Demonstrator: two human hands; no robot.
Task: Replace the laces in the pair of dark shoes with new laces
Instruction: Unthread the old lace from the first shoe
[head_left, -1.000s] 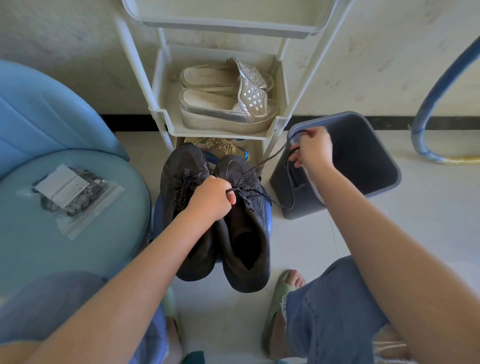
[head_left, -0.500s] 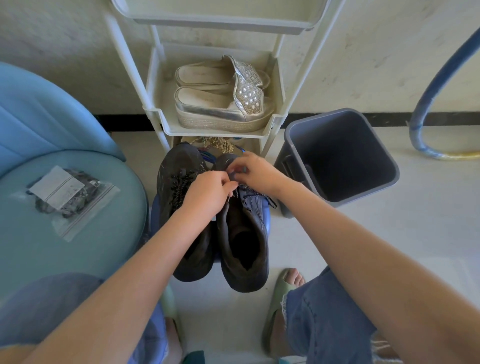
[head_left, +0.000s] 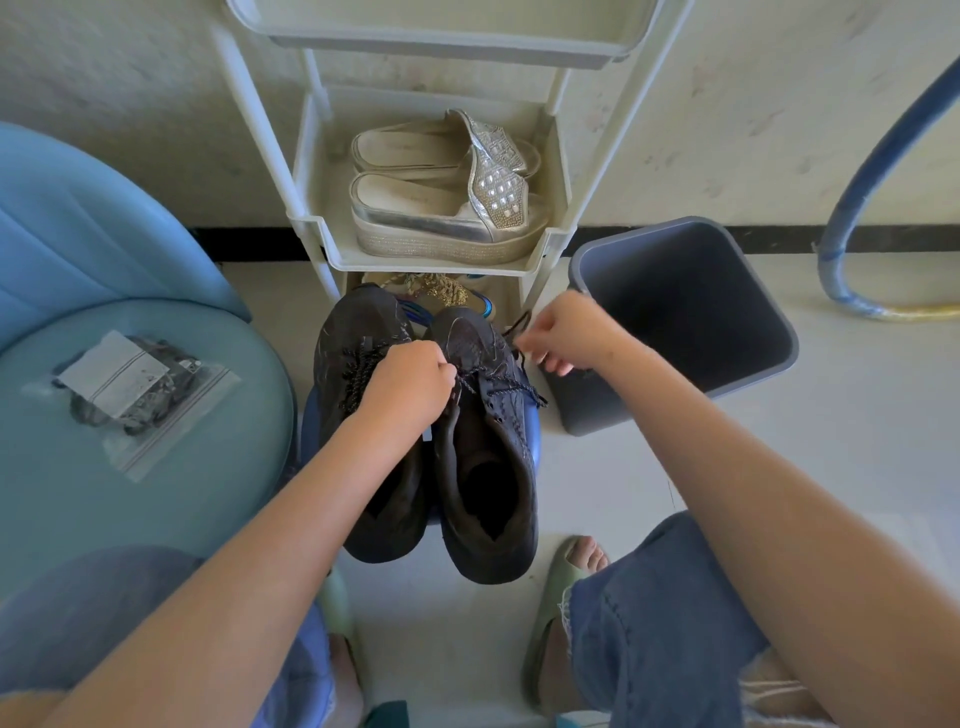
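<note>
Dark shoes (head_left: 498, 431) stand side by side, toes pointing away, on a low blue stool (head_left: 535, 441) in the middle of the frame, just in front of the rack.

Half a second ago both hands were bunched together over the lacing of the shoe on the right. Now the right hand (head_left: 571, 332) has drawn away to the right, towards the near corner of the grey bin (head_left: 675, 312). Its fingertips are pinched on a thin dark lace (head_left: 511, 387), which trails back to that shoe's eyelets. The left hand (head_left: 410, 387) has barely shifted. It sits between the two shoes at the top of the lacing, fingers curled tight, holding the right-hand shoe down there. Whether it also nips the lace I cannot tell. The shoe on the left is still fully laced.

To the left, a clear zip bag (head_left: 135, 389) with a white label and something dark inside lies on a round pale-blue seat (head_left: 156, 493). Straight ahead, a cream plastic rack (head_left: 322, 244) stands against the speckled wall. A pair of silver platform sandals (head_left: 447, 208) sits on its middle shelf. A blue hose (head_left: 862, 171) curves down in the upper right. The floor (head_left: 779, 467) is pale. At the bottom are the person's denim-clad knees and a foot in a green slipper (head_left: 566, 571).
</note>
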